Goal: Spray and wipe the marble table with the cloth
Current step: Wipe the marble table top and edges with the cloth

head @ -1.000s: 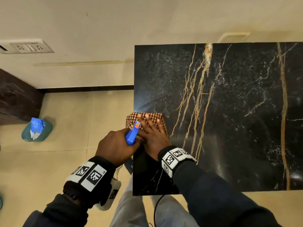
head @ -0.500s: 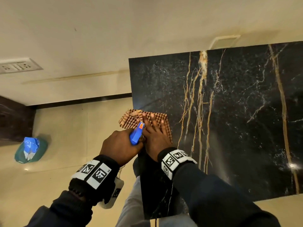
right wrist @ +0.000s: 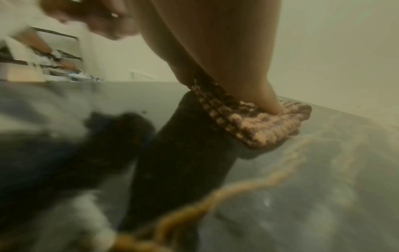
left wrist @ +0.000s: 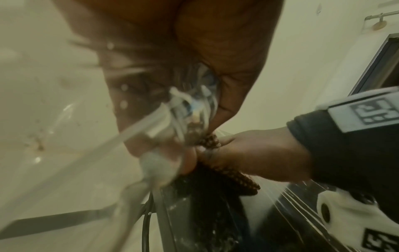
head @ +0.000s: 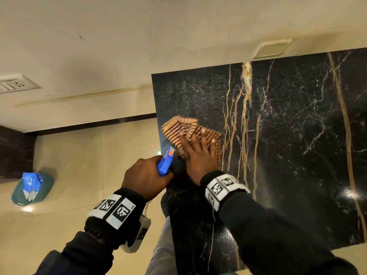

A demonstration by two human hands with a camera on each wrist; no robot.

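A black marble table (head: 288,145) with gold veins fills the right of the head view. On its left part lies a brown checked cloth (head: 184,128), blurred by motion. My right hand (head: 200,153) lies flat on the cloth with fingers spread and presses it onto the marble (right wrist: 302,179); the right wrist view shows the cloth (right wrist: 254,126) bunched under my fingers. My left hand (head: 147,175) grips a spray bottle with a blue head (head: 165,162) just off the table's left edge, nozzle towards the cloth. The bottle's clear body (left wrist: 164,136) shows blurred in the left wrist view.
A cream tiled floor (head: 79,165) spreads left of the table. A green bin with a blue bag (head: 30,187) stands at the far left. A wall socket plate (head: 14,85) sits on the cream wall. My legs are below the table's near-left corner.
My right hand has pushed the cloth away from me and to the right, fully onto the marble. The left hand with the spray bottle stayed close beside it.
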